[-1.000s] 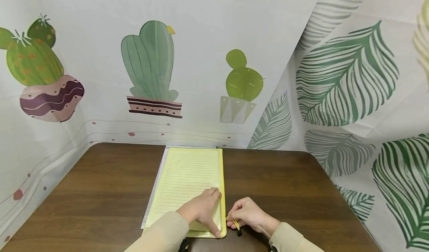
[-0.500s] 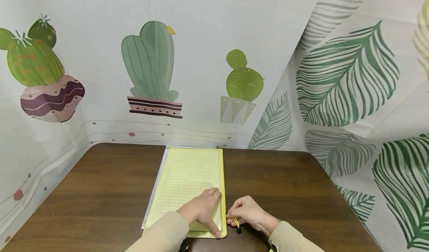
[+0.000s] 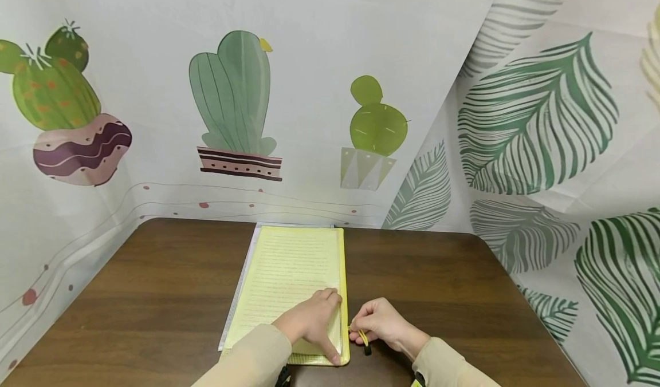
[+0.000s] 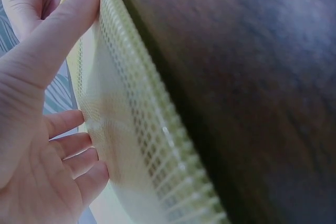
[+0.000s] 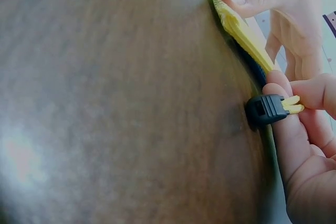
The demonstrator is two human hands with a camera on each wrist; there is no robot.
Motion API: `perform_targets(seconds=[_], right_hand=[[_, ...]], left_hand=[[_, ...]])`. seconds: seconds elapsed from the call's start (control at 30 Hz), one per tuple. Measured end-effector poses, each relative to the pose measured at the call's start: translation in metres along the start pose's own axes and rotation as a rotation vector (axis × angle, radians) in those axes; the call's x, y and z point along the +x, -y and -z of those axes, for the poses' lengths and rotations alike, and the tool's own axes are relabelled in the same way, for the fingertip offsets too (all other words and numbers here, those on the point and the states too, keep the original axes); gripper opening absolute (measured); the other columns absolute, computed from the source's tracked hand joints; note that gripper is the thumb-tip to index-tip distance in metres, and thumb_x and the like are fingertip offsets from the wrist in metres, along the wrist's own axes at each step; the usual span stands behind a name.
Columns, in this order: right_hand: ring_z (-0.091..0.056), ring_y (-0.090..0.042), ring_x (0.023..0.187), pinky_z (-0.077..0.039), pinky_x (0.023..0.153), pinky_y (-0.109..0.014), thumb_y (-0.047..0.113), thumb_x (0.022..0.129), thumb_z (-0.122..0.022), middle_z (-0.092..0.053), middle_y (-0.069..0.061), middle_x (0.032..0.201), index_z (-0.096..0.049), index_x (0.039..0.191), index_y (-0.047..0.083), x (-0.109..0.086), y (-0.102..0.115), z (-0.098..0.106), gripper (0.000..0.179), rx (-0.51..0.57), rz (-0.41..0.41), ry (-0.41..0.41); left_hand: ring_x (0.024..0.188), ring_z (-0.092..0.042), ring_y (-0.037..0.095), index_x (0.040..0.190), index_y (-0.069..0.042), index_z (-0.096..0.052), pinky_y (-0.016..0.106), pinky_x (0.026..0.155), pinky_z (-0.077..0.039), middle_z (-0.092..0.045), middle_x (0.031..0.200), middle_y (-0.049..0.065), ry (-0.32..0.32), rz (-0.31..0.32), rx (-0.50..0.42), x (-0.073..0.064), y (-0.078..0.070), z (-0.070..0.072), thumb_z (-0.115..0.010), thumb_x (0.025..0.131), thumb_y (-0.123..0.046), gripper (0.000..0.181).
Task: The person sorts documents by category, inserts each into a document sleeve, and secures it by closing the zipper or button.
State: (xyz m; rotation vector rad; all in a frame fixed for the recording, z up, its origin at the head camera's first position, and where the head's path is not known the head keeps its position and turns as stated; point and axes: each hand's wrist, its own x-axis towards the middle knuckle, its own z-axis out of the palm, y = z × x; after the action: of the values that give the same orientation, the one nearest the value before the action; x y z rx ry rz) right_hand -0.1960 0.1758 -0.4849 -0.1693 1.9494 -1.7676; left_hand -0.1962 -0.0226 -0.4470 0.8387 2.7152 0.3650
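A yellow mesh zipper pouch (image 3: 289,261) with a lined sheet showing through lies on the table. My left hand (image 3: 311,320) rests on its lower right part, thumb at the near corner and fingers spread toward the zipped right edge. In the left wrist view, the thumb (image 4: 58,35) presses on the pouch's rim. Just outside the right edge, my right hand (image 3: 384,325) pinches the zipper pull between thumb and fingers. Its yellow cord with a black end (image 5: 268,109) sticks out below the fingertips; the slider is mostly hidden by them.
Under the pouch, a whitish sheet or folder (image 3: 240,295) shows along the left and far edges. The brown wooden table (image 3: 438,284) extends to both sides and ends at a fabric-covered wall (image 3: 309,118) with printed cacti.
My right hand has slid slightly away from me along the pouch's right edge, with the zipper pull in its pinch. The left hand has stayed in place.
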Motion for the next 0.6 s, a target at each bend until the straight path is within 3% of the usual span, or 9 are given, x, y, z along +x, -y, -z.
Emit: perform_targets(seconds=[0.6], right_hand=[[-0.066,-0.013,0.061,-0.055,0.055,-0.025,-0.005,0.076,-0.061,-0.067,-0.008,0.068,-0.063,0.074,-0.001,0.0011,0.0007,0.0011,0.004,0.007,0.007,0.0]], left_hand=[[0.134,-0.036,0.023,0.136,-0.008,-0.04,0.033,0.108,-0.038,-0.038,0.144,0.008,0.01,0.001,-0.05,-0.0003,0.0005,0.0022,-0.086,0.046,-0.06,0.114]])
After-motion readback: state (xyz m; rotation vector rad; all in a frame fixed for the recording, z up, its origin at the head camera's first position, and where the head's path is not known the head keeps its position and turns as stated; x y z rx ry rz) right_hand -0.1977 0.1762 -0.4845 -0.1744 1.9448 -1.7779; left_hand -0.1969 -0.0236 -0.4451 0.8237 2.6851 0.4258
